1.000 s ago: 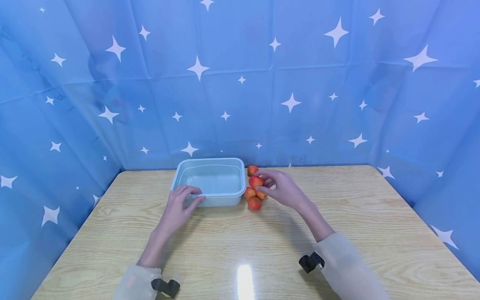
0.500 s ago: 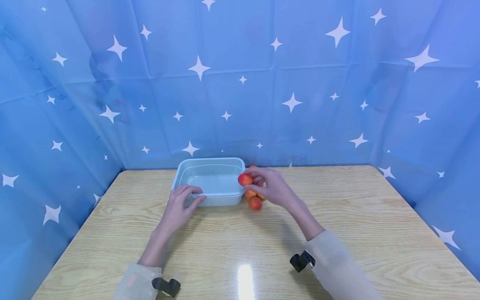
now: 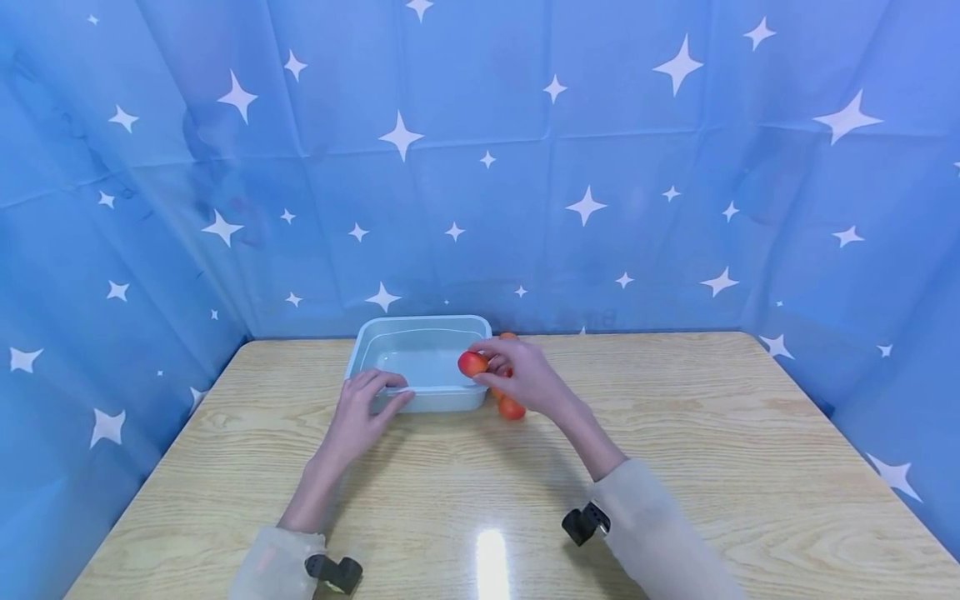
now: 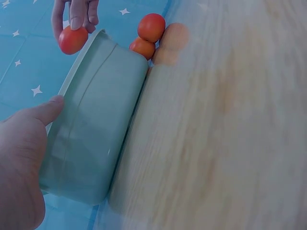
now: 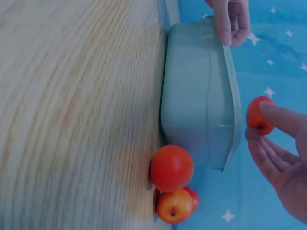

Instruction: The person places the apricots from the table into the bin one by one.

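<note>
A pale blue plastic tub (image 3: pixel 446 402) stands at the table's back edge. My left hand (image 3: pixel 363 412) grips its front rim, thumb outside and fingers over the edge. My right hand (image 3: pixel 521 375) pinches a small red-orange apple (image 3: pixel 472 364) between thumb and fingertips, above the tub's right rim. In the right wrist view the held apple (image 5: pixel 260 115) shows a dark end. Several more apples lie beside the tub, partly hidden behind my right hand in the head view; a red apple (image 5: pixel 171 168) and an orange-yellow apple (image 5: pixel 174 206) show in the right wrist view.
The wooden table (image 3: pixel 420 500) carries the tub and fruit, with a bright light reflection near its front. A blue curtain (image 3: pixel 510 208) with white stars hangs behind and at both sides. Black wrist cameras sit on both sleeves.
My right hand has lifted the apple from the group and carried it left over the tub's right rim. The left hand stays on the front rim.
</note>
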`<act>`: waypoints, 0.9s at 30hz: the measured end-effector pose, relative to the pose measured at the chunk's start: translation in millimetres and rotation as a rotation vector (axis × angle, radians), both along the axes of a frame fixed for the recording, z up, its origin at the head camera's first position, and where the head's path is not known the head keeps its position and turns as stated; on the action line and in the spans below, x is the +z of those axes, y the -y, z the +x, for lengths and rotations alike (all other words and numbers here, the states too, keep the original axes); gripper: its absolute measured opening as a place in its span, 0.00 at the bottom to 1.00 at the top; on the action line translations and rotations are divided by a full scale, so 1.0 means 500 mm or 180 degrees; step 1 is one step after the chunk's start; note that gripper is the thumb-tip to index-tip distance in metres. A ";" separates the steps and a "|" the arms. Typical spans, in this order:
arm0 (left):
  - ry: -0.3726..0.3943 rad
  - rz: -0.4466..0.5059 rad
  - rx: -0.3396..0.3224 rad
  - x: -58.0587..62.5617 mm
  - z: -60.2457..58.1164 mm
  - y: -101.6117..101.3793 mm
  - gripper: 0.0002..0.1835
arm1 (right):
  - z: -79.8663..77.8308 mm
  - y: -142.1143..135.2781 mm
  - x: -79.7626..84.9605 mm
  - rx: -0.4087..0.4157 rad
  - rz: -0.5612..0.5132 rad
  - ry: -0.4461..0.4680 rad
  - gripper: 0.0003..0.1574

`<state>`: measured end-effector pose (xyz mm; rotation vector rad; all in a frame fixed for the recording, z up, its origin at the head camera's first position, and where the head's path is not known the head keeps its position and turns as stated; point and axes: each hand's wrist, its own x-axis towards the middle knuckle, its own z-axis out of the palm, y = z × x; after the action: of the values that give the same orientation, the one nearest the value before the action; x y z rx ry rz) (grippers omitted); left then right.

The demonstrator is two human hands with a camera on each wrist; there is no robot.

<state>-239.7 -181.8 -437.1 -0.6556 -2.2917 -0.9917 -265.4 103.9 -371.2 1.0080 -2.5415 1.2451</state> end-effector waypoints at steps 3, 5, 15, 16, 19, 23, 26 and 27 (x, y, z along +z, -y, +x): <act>0.0019 -0.0001 0.0008 -0.001 0.000 0.000 0.10 | 0.001 0.008 -0.001 0.0016 0.0003 0.0030 0.25; 0.0031 -0.0002 0.0007 -0.001 0.000 -0.001 0.10 | 0.003 0.011 -0.002 0.0013 0.0007 0.0064 0.25; 0.0019 0.0042 -0.0037 0.000 0.001 -0.001 0.10 | 0.007 0.017 -0.001 -0.0114 -0.0050 0.0191 0.24; 0.0005 0.0045 -0.0044 -0.001 0.000 -0.001 0.10 | 0.008 0.016 0.000 -0.0116 -0.0074 0.0176 0.24; -0.0021 0.0050 -0.0055 -0.002 0.000 -0.001 0.10 | 0.010 0.012 0.001 -0.0114 -0.0148 0.0133 0.24; -0.0004 0.0033 -0.0031 -0.001 0.001 -0.001 0.10 | 0.011 0.004 0.000 -0.0120 -0.0231 0.0096 0.24; 0.0021 0.0023 -0.0013 0.000 0.001 0.000 0.10 | 0.011 -0.002 0.000 -0.0132 -0.0285 0.0061 0.24; 0.0031 0.0021 -0.0007 0.000 0.001 0.000 0.10 | 0.011 -0.004 -0.001 -0.0137 -0.0299 0.0044 0.24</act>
<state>-239.4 -181.6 -437.0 -0.6520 -2.2956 -1.0054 -259.9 105.8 -371.5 0.9236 -2.4749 1.3503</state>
